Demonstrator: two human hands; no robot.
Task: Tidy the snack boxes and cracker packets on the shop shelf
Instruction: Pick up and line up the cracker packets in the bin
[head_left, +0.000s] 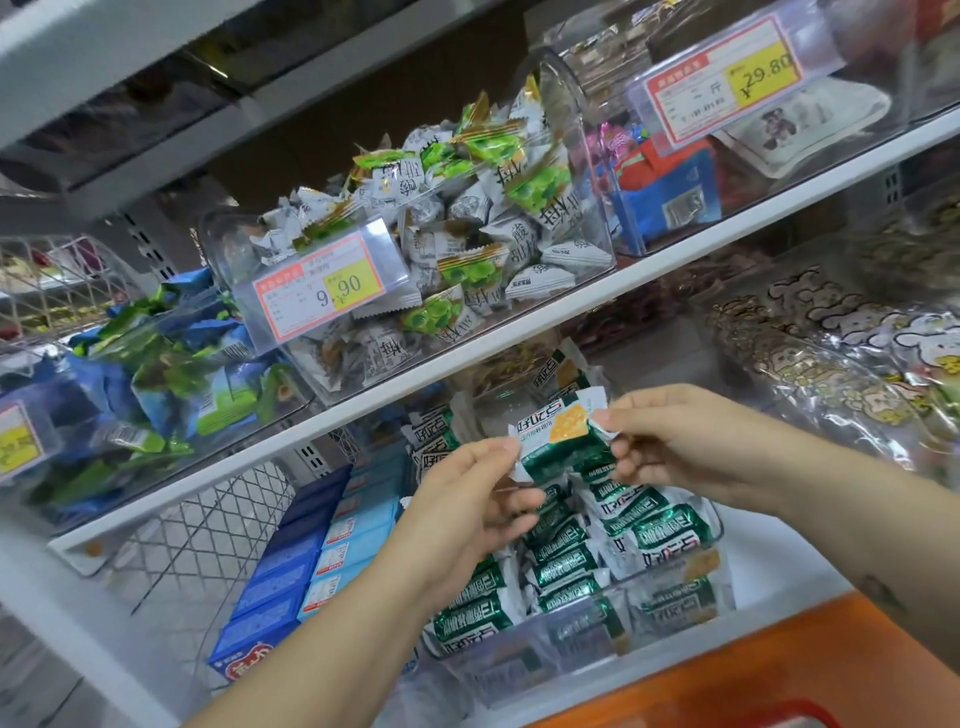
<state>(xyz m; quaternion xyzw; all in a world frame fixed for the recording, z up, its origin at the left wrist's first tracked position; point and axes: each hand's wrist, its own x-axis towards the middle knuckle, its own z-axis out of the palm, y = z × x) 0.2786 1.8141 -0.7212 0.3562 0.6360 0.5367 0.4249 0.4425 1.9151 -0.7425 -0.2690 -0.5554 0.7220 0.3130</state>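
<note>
Both hands hold one green packet (561, 441) in the air. The left hand (467, 499) pinches its left crimped end, the right hand (675, 447) pinches the right end. Below the fingers lies the clear bin (519, 670) of like packets, blue boxes (291, 566) left of it.

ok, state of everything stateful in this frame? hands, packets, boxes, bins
left hand: pinches the held packet's left end.
right hand: pinches its right end.
held cracker packet: in the air above the bin, between both hands.
cracker bin: open-topped, green packets jumbled inside.
blue snack boxes: closed, lined up left of the bin.
sweets bin: upper shelf, heaped full, price tag on its front.
</note>
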